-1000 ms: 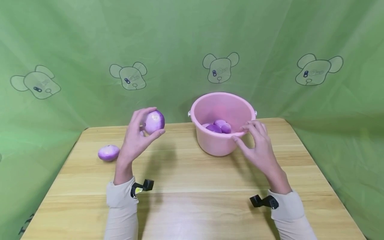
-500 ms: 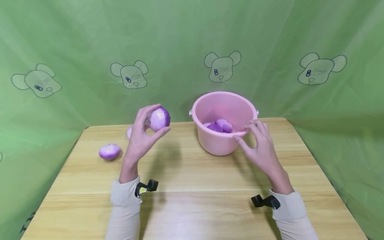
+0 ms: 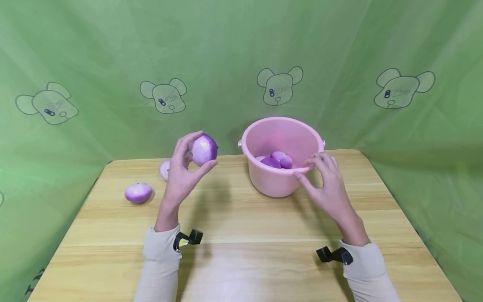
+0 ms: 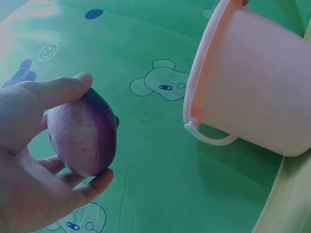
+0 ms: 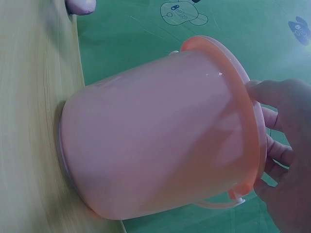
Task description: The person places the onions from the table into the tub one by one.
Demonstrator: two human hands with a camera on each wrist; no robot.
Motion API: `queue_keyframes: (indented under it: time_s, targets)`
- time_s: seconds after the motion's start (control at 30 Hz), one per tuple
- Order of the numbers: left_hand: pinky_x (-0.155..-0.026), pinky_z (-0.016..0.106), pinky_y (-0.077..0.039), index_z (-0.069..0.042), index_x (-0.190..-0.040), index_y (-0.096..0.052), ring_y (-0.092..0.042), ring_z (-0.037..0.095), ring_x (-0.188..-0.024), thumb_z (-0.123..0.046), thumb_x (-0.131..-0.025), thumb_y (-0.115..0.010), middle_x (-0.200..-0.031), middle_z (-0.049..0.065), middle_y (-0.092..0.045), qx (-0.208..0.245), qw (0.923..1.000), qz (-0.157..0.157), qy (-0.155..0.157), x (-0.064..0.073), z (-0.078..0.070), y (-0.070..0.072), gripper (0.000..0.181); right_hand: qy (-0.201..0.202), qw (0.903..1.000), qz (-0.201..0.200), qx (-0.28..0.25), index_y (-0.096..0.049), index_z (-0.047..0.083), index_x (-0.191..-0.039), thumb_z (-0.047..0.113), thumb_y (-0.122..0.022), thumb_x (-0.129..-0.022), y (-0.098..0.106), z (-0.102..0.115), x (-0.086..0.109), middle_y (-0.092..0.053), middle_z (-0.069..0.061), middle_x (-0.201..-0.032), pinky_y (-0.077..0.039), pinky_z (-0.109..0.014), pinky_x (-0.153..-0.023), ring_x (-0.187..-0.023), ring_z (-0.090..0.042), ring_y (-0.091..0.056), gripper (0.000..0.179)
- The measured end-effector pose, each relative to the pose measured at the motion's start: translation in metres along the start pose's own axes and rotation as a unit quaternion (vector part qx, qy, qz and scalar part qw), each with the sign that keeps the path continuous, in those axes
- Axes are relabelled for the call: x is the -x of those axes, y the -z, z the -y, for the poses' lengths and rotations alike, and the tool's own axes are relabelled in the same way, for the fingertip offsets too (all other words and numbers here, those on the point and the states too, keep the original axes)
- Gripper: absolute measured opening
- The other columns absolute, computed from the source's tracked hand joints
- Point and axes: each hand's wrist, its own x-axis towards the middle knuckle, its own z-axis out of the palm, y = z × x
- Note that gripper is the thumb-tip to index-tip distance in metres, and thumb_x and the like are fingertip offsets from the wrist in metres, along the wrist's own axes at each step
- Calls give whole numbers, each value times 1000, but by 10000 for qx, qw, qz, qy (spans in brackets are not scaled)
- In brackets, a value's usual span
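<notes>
My left hand [image 3: 180, 176] holds a purple onion [image 3: 204, 149] up above the table, left of the pink bucket [image 3: 273, 184]. In the left wrist view the thumb and fingers span the onion [image 4: 82, 136] from opposite sides. With thumb and fingers my right hand [image 3: 329, 193] pinches the bucket's near right rim; the right wrist view has the thumb outside the rim and the other fingers over it. Several purple onions [image 3: 281, 159] lie inside the upright bucket. Two more stay on the table: one onion [image 3: 138, 193] at left, another onion [image 3: 164, 170] partly behind my left hand.
A wooden table [image 3: 241, 268] carries everything. Behind it and along both sides hangs a green cloth [image 3: 222, 54] with bear-head outlines, close behind the bucket. The bucket's handle [image 4: 214, 141] hangs down its side.
My left hand has carried the onion to the right and slightly up, uncovering more of the onion behind it. My right hand stays on the bucket rim.
</notes>
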Motion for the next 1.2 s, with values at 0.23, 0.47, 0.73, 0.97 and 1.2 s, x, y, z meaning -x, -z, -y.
queue_keyframes:
  time_s: [0.23, 0.47, 0.73, 0.97, 1.2]
  targets:
    - [-108, 43, -49, -9, -147, -54, -53, 25, -126, 7, -80, -82, -145, 10, -42, 470, 9988, -89, -77, 0, 0, -11, 74, 38, 10000, -5, 32, -67, -2, -107, 3, -84, -81, 0, 0, 0, -60, -15, -112, -42, -51, -100, -115, -29, -48, 32]
    - [-112, 42, -46, -8, -150, -50, -50, 26, -134, 9, -79, -82, -147, 10, -41, 688, 9975, -89, -134, 1, -2, -22, 79, 33, 10000, -8, 38, -67, -1, -107, 4, -85, -81, 1, 0, -2, -60, -14, -113, -42, -50, -99, -115, -28, -48, 32]
    - [-108, 45, -48, -7, -147, -46, -56, 26, -130, 8, -77, -84, -147, 9, -51, 784, 9968, -30, -151, 3, -2, -28, 81, 7, 10000, 11, 34, -67, -4, -107, 4, -84, -81, 0, -1, -1, -60, -16, -112, -41, -51, -101, -115, -30, -48, 32]
    - [-115, 42, -43, -9, -147, -53, -50, 24, -137, 8, -78, -84, -146, 9, -45, 847, 9962, 25, -191, 2, -4, -38, 78, -43, 9999, -5, 101, -67, -2, -108, 4, -84, -81, 1, -1, 1, -59, -16, -113, -42, -51, -98, -114, -29, -47, 32]
    - [-110, 42, -48, -10, -147, -53, -53, 23, -133, 4, -79, -85, -145, 8, -47, 781, 9969, 27, -77, 0, -3, -40, 76, 0, 10000, 2, 69, -67, -4, -108, 3, -84, -81, 0, 1, -1, -59, -16, -111, -42, -48, -97, -111, -28, -48, 33]
